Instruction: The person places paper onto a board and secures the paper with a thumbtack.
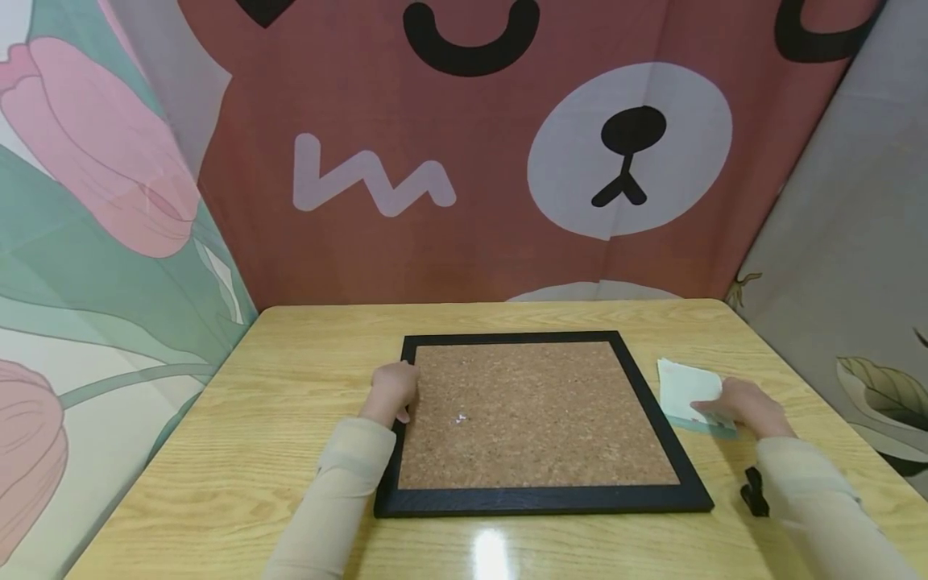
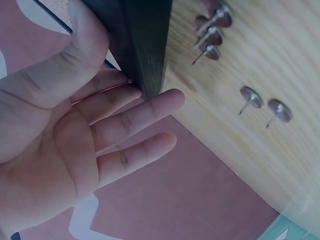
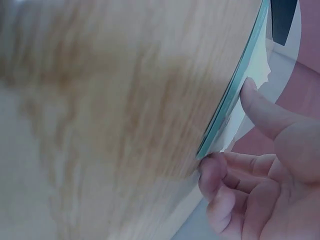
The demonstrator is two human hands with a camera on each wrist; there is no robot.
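A cork board (image 1: 536, 415) in a black frame lies flat on the table. My left hand (image 1: 395, 390) holds the frame's left side; in the left wrist view, the thumb is on one face of the black frame (image 2: 142, 45) and fingers reach around its edge. Several thumbtacks (image 2: 251, 97) lie points out on the wood beside that frame. Right of the board is a stack of pale green paper sheets (image 1: 687, 388). My right hand (image 1: 747, 404) pinches its right side, thumb on top and curled fingers at the corner (image 3: 202, 152).
A small black object (image 1: 754, 492), perhaps a clip, lies by my right sleeve. The wooden table (image 1: 312, 354) backs onto a printed cloth (image 1: 464, 258), with more cloth at both sides. A tiny shiny spot shows on the cork.
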